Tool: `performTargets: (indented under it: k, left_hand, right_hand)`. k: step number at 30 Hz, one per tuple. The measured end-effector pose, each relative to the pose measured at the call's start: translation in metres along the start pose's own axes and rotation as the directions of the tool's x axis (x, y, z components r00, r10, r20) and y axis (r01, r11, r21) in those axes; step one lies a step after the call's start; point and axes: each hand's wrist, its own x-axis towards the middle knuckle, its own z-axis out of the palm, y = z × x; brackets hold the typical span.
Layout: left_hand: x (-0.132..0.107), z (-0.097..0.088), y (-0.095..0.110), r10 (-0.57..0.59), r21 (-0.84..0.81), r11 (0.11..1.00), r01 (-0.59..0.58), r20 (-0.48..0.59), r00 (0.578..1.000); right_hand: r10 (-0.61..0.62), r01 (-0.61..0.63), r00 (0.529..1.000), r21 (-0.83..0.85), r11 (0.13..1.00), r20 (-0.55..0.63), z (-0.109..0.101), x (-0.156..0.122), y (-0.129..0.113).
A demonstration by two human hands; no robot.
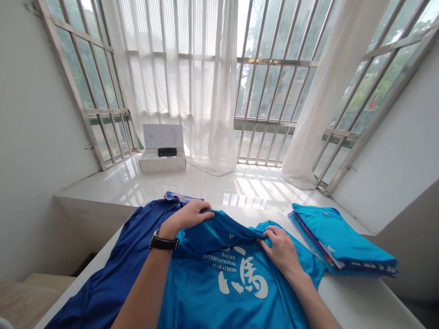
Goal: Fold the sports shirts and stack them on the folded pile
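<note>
Pinching the bright blue T-shirt (232, 286) along its gathered upper edge, the right hand (279, 249) holds a fold between thumb and bent fingers. The left hand (188, 217) curls closed over a bunched ridge of the same cloth, with a black wristwatch (163, 241) on its wrist. Even tension from both hands along that ridge would suit this work best, with the lower shirt kept flat so the white "Dalian International Marathon" print does not ruck or skew.

The T-shirt lies at lower centre, partly over a darker royal-blue polo shirt (116, 271) that spreads toward the lower left. A striped collar (178, 197) shows just behind the left hand. Just right of the hands sits a stack of folded blue shirts (342, 240), with purple and multicoloured edges showing along its side.

All of this rests on a white worktop (362, 301), its long edge running toward the lower left corner. Beyond it, a glossy white tiled ledge (131, 182) catches bright window light. Left of centre on the ledge stands an open white box (161, 163), its lid upright and a black object (167, 152) inside. Farther off, sheer white curtains (180, 70) hang across barred windows (270, 89), with green trees behind and plain white walls (32, 127) on either side.
</note>
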Motion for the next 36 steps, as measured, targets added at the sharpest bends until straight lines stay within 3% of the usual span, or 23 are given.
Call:
performTargets:
  k: [4,7,11,15,17,19,23,26,30,36]
  left_hand:
    - [-0.003,-0.003,-0.007,-0.048,-0.068,0.996,0.052,0.058,0.997]
    - [-0.007,-0.006,-0.019,-0.105,-0.077,0.99,0.114,0.113,0.988]
    - [-0.011,-0.008,-0.034,-0.209,0.026,0.978,0.207,0.11,0.972]
    - [-0.011,-0.008,-0.038,-0.257,0.119,0.959,0.257,-0.017,0.966]
    - [-0.01,-0.007,-0.036,-0.27,0.077,0.959,0.273,-0.05,0.962]
    - [-0.009,-0.006,-0.034,-0.301,-0.022,0.953,0.301,-0.018,0.953]
    - [-0.008,-0.003,-0.034,-0.327,-0.17,0.931,0.324,0.01,0.945]
    - [-0.005,-0.002,-0.038,-0.312,-0.198,0.933,0.3,-0.029,0.95]
    - [-0.003,-0.003,-0.043,-0.291,-0.169,0.948,0.271,-0.107,0.951]
    - [-0.003,-0.009,-0.039,-0.272,-0.147,0.961,0.235,-0.336,0.902]
  right_hand:
    - [0.1,-0.1,0.995,0.103,0.99,0.005,-0.003,0.001,0.0]
    - [0.218,-0.199,0.976,0.307,0.931,-0.029,-0.009,0.005,-0.004]
    - [0.375,-0.312,0.926,0.634,0.708,0.037,-0.017,0.01,-0.015]
    - [0.473,-0.36,0.873,0.817,0.451,0.123,-0.022,0.014,-0.025]
    - [0.521,-0.357,0.846,0.848,0.391,0.115,-0.022,0.015,-0.026]
    - [0.554,-0.353,0.826,0.86,0.369,0.102,-0.021,0.016,-0.026]
    - [0.578,-0.387,0.81,0.83,0.402,0.098,-0.02,0.016,-0.023]
    - [0.509,-0.42,0.854,0.716,0.558,0.103,-0.021,0.015,-0.021]
    - [0.361,-0.343,0.931,0.461,0.818,0.052,-0.022,0.011,-0.02]
    - [0.233,-0.245,0.969,0.189,0.951,0.087,-0.022,0.007,-0.023]
